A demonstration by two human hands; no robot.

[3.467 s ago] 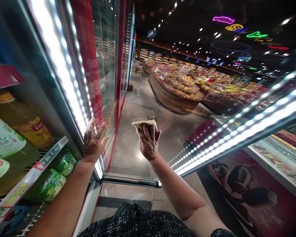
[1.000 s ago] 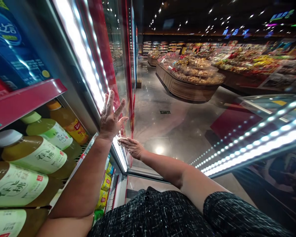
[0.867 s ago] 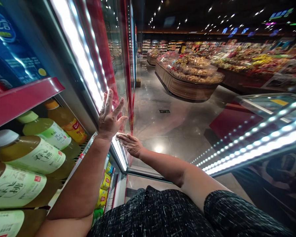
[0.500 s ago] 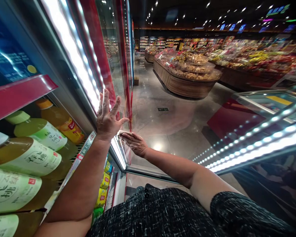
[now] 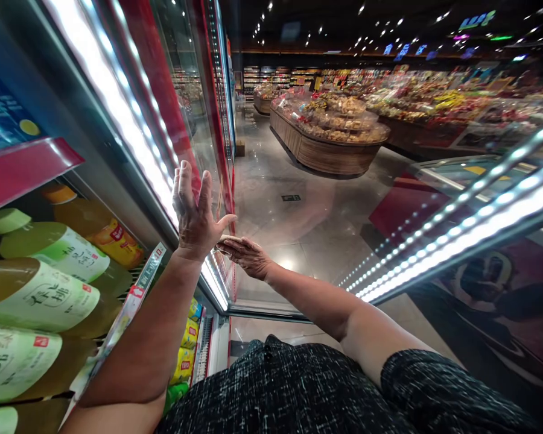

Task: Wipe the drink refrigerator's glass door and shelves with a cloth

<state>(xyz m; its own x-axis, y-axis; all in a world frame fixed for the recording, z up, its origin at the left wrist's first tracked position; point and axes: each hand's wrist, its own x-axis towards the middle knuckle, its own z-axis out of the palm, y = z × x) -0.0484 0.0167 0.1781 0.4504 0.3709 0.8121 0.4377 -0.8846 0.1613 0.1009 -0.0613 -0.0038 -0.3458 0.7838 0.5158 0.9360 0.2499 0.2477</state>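
My left hand is raised with its fingers spread, by the bright light strip along the drinks cooler's frame; whether it touches the frame I cannot tell. Just below and to the right, my right hand is laid over a pale, folded cloth. Its fingers are together and point left, at the lower part of the lit frame edge. Part of the cloth is hidden under the fingers. A glass pane with a dark lower edge lies beyond my right forearm.
On the left, large tea bottles lie slanted in view behind a price rail. Yellow packs stand lower down. Past the glass are a tiled floor, a wooden display island and a chest freezer.
The view has swung slightly to the right, so the shelves and display island sit further left. My left hand keeps its spread pose; my right hand stays on the cloth with little movement.
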